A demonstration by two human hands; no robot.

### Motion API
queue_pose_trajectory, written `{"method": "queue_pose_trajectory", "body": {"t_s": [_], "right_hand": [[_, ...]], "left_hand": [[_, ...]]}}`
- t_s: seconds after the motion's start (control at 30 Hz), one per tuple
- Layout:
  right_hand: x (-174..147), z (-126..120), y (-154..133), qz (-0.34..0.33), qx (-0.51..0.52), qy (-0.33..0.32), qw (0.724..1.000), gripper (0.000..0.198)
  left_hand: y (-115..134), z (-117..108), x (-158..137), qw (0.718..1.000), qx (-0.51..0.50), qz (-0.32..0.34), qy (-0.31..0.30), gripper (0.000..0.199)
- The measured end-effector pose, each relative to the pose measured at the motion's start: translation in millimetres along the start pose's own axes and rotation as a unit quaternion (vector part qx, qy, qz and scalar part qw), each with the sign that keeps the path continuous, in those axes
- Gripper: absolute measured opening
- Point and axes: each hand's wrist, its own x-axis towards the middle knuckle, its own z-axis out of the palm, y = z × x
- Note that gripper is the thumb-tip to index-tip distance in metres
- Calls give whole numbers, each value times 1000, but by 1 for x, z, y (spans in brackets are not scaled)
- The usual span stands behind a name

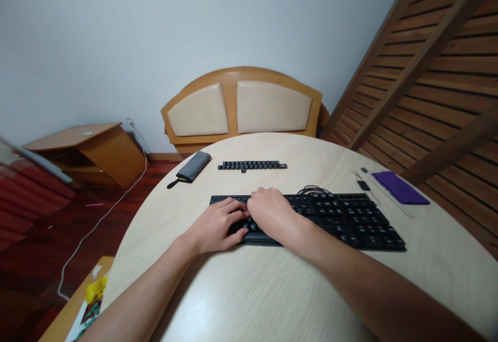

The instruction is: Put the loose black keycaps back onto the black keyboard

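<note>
A black keyboard (360, 222) lies on the round table, its left part partly covered by my hands. My left hand (221, 224) rests on the keyboard's left end, fingers over the keys and thumb apart near the front edge. Over the keys just to its right, my right hand (270, 211) is closed with its fingers curled down. Whatever its fingertips pinch is hidden behind the hand. Beyond the keyboard, loose black keycaps (254, 165) stand in a row, with a single keycap (243, 171) just in front of them.
On the pale round table (264, 285) are a grey pouch (194, 166) at left, a coiled cable (313, 190) behind the keyboard, and at right a wire-ended tool (361, 182), a thin white brush-like stick (389, 195) and a purple cloth (400, 187). A headboard (241, 74) stands behind.
</note>
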Motion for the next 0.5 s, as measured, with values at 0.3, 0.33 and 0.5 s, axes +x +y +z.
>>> {"method": "queue_pose_trajectory", "body": {"t_s": [0.3, 0.33, 0.5], "right_hand": [[1, -4, 11, 21, 28, -29, 999, 24], [1, -5, 12, 22, 33, -33, 999, 23], [0, -7, 23, 7, 67, -32, 997, 18]], "left_hand": [[2, -1, 1, 1000, -8, 0, 1, 32], [2, -1, 1, 1000, -8, 0, 1, 32], [1, -1, 0, 1000, -10, -3, -2, 32]]}}
